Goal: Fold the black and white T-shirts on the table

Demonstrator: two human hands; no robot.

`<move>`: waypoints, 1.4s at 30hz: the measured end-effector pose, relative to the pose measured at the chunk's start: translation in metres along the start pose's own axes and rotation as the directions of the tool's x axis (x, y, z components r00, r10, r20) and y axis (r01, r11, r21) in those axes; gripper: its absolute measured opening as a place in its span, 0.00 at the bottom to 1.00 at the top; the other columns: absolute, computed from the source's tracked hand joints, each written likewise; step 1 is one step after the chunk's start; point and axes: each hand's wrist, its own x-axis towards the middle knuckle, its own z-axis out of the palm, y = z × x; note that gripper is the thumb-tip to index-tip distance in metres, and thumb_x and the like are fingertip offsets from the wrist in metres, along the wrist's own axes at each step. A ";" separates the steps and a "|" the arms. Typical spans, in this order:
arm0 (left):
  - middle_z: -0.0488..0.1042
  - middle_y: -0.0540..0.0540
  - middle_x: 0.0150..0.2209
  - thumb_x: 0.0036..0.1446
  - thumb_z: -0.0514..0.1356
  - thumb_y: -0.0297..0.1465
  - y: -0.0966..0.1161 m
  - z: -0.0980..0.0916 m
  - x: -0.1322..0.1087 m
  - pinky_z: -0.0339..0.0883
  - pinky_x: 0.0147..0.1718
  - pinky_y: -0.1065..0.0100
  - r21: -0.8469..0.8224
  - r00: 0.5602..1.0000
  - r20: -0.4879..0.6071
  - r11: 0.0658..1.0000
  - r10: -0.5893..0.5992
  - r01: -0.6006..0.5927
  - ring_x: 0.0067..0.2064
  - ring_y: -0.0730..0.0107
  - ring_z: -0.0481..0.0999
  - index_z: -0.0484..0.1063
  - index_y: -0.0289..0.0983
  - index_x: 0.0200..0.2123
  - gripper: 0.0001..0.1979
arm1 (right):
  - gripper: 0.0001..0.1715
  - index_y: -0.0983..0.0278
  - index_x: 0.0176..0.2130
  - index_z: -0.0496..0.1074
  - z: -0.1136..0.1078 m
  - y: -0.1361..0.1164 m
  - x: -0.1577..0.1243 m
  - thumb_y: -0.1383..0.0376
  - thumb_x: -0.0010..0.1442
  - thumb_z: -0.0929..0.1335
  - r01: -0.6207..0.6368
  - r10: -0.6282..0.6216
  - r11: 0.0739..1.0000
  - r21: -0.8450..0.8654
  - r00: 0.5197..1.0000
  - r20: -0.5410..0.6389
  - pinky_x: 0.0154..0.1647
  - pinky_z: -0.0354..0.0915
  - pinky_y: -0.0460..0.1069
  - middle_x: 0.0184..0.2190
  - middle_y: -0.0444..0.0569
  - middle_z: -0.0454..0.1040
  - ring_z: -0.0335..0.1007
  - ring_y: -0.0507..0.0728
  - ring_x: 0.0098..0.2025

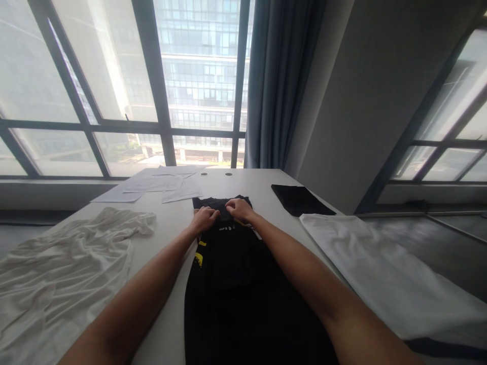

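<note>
A black T-shirt (228, 253) with yellow and white print lies lengthwise on the white table in front of me, its sides turned in to a narrow strip. At its far end, my left hand (206, 219) has curled fingers pinching the cloth near the left edge. My right hand (239, 209) grips the same end a little to the right, thumb and fingers closed on the fabric. Between the two hands the cloth is bunched and wrinkled. The near part of the black cloth runs down to the bottom of the view, where its edge cannot be made out.
A crumpled white garment (76, 258) covers the table's left side. Paper sheets (152, 183) lie at the back left. On the right are a folded black garment (300, 199) and a spread white cloth (380, 263) over the edge. Windows and a blue curtain (277, 86) stand behind.
</note>
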 end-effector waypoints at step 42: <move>0.57 0.41 0.69 0.65 0.46 0.51 -0.014 0.008 -0.007 0.46 0.66 0.44 0.163 0.971 0.087 0.964 -0.225 0.209 0.69 0.49 0.56 0.66 0.43 0.64 0.31 | 0.44 0.55 0.73 0.42 0.036 -0.015 -0.015 0.39 0.67 0.51 -0.146 0.249 0.938 -0.315 0.916 0.315 0.66 0.36 0.74 0.74 0.53 0.32 0.27 0.74 0.73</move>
